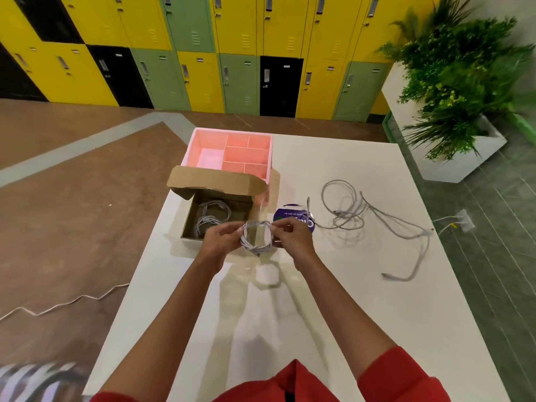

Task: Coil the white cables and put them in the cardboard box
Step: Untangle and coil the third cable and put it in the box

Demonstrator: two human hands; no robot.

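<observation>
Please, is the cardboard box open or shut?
Open: the cardboard box has its lid raised, with coiled white cables visible inside.

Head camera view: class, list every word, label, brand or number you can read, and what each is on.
Purple disc: large white letters, upside down, blurred, partly behind the right hand; not readable.
Purple disc, far edge: small white print; too small to read.
Lockers: small door tags; too blurred to read.
Cardboard box, pink tray, cable coil: no text seen.
</observation>
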